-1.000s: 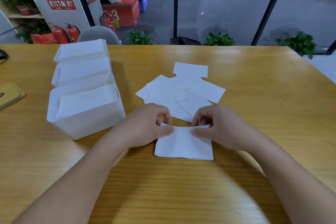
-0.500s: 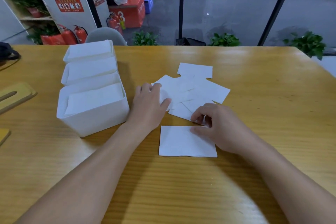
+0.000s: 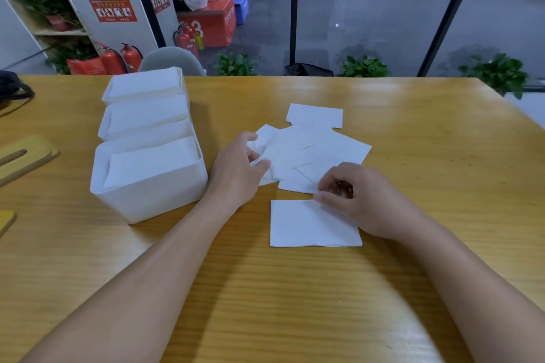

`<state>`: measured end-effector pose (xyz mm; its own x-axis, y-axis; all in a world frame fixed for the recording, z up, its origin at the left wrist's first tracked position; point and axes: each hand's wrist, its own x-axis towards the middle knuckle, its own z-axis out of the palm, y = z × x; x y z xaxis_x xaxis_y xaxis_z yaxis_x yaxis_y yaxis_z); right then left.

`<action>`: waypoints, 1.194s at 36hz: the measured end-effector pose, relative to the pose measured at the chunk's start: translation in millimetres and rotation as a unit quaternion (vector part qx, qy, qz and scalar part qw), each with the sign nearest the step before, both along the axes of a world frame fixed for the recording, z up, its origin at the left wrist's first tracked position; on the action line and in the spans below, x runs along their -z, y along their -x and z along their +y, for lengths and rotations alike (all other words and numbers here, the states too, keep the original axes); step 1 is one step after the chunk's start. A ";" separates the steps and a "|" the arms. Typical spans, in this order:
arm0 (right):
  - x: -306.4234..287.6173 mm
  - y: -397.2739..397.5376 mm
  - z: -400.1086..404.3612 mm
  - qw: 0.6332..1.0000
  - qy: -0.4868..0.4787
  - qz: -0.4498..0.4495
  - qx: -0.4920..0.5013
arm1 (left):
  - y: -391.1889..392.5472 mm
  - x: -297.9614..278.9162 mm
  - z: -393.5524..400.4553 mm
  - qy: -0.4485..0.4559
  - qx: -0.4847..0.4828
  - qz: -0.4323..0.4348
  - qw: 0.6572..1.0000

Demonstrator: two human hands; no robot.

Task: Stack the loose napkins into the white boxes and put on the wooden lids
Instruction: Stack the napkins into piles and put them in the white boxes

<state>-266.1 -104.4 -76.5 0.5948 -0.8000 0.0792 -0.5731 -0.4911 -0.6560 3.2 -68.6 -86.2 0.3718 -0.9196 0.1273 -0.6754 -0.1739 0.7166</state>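
The left hand (image 3: 237, 169) reaches into the near-left edge of the loose napkins (image 3: 312, 150), thumb and fingers pinching up a crumpled corner of 1 sheet. The right hand (image 3: 361, 200) has curled fingers resting at the far-right corner of the single napkin (image 3: 306, 225), which lies flat and square, just nearer the person than the pile; whether it actually pinches that corner I cannot tell, since the fingertips are tucked under. The pile overlaps too much to count surely, though 1 sheet at its far edge lies almost clear of the others. Left of the pile, just beside the left wrist, stand 3 white boxes (image 3: 153, 194) in a row running away from the person, touching, all uncovered and filled with napkins to near their rims. Farther left of the pile, past the boxes, 2 wooden lids show: 1 slotted lid (image 3: 29, 156) cut off by the picture's edge and 1 sliver of lid (image 3: 6, 221) nearer the person. Right of the pile the wooden table (image 3: 442, 141) runs bare to its edge, and its near side is open too.
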 end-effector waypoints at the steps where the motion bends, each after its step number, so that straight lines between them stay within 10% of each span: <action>1: 0.2 1.5 -1.4 1.000 0.001 0.002 0.002 | 0.3 -1.4 0.9 0.004 0.002 0.012 1.000; 9: 0.5 -4.1 2.1 0.996 0.040 -0.059 0.054 | 9.0 -11.9 17.8 0.092 0.043 0.150 0.983; 22: -13.3 -16.3 11.2 0.883 -0.264 -0.352 0.164 | 39.9 -26.0 51.5 0.020 0.175 0.375 0.910; 43: -14.6 18.4 4.1 0.982 -0.126 -0.111 0.088 | 32.9 -19.0 52.9 -0.062 0.203 0.053 0.976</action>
